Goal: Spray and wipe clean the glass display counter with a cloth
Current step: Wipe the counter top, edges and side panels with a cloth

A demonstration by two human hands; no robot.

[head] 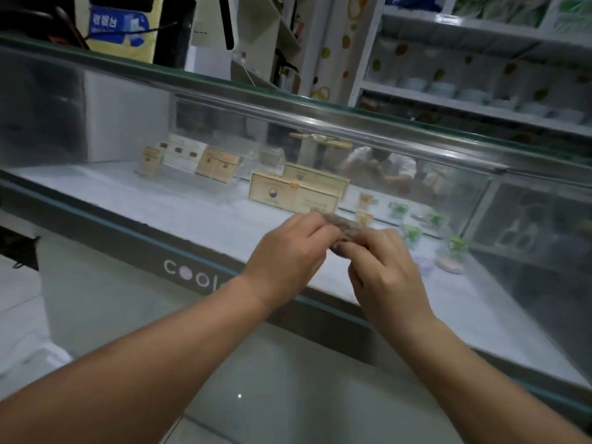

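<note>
The glass display counter (pixel 134 193) runs from upper left to lower right, its front pane hazy over a white shelf. A small grey-brown cloth (pixel 347 226) is bunched up in front of the pane near the middle. My left hand (pixel 288 251) pinches its left end and my right hand (pixel 381 267) grips its right end, so most of the cloth is hidden between my fingers. No spray bottle is visible.
Inside the counter lie beige boxes (pixel 293 195), small cartons (pixel 205 161) and green-topped items (pixel 411 233). A dark base strip with "cool" lettering (pixel 189 277) runs below the glass. White shelves with bowls (pixel 474 91) stand behind at the right. Pale floor lies below.
</note>
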